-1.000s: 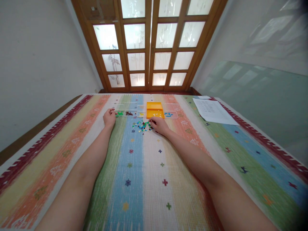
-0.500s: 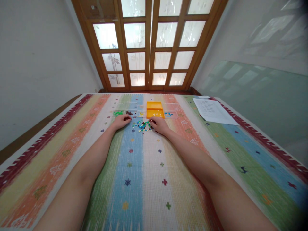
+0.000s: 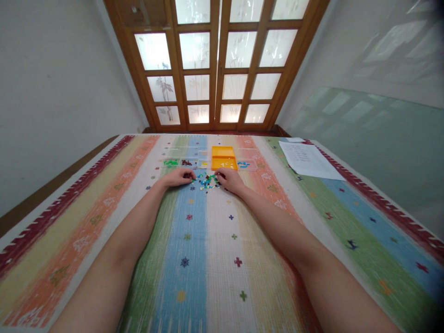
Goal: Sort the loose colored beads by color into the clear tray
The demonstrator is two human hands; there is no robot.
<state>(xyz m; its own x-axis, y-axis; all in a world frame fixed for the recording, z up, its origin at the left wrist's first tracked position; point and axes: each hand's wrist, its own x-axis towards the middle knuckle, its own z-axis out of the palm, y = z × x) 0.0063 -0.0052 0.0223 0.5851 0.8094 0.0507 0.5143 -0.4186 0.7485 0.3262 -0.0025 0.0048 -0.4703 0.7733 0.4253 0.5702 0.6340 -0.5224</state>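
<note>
A loose pile of small coloured pieces (image 3: 207,182), green, blue, dark red and pale, lies on the tablecloth between my hands. My left hand (image 3: 179,176) is at the pile's left edge, fingers closed together at the tips; whatever they pinch is too small to name. At the right edge, my right hand (image 3: 229,180) rests with its fingers curled in against the pieces, and what they hold cannot be made out. Just behind stand clear boxes with sorted green pieces (image 3: 170,163), dark red pieces (image 3: 186,163) and blue pieces (image 3: 243,164). Pale pieces lie in an orange tray (image 3: 224,151).
The table has a striped, patterned tablecloth (image 3: 189,231). Printed paper sheets (image 3: 308,159) lie at the far right. A glass-paned wooden door (image 3: 217,69) is beyond the table, with walls on both sides.
My left hand has moved right, from beside the dark red pieces' box to the left edge of the pile. My right hand has stayed almost in place.
</note>
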